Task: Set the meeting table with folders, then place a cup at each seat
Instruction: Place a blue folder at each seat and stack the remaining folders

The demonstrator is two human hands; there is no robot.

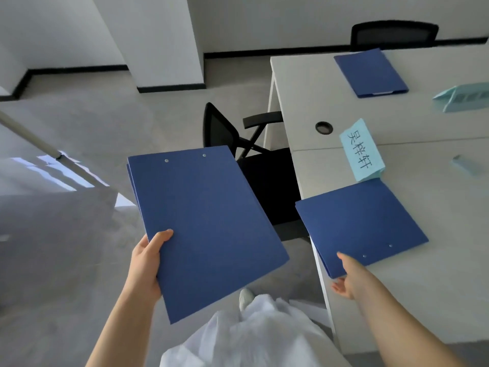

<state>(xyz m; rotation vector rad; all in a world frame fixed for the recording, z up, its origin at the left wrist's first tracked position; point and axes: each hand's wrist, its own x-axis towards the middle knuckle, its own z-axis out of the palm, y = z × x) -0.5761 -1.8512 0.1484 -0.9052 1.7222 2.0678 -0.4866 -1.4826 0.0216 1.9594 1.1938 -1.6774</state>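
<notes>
My left hand [146,263] grips a stack of blue folders [206,229] by its near left corner, held out over the floor beside the table. My right hand [348,278] pinches the near edge of another blue folder [362,223], thumb on top and fingers underneath. That folder lies on the pale meeting table [423,287] and overhangs its left edge. A third blue folder [370,72] lies flat at the far seat. No cup is in view.
A light blue name card [361,149] stands behind the near folder, and another [460,98] sits at the right. A cable hole [323,127] is in the tabletop. One black chair [238,144] stands at the table's left end, another [391,34] at the far side.
</notes>
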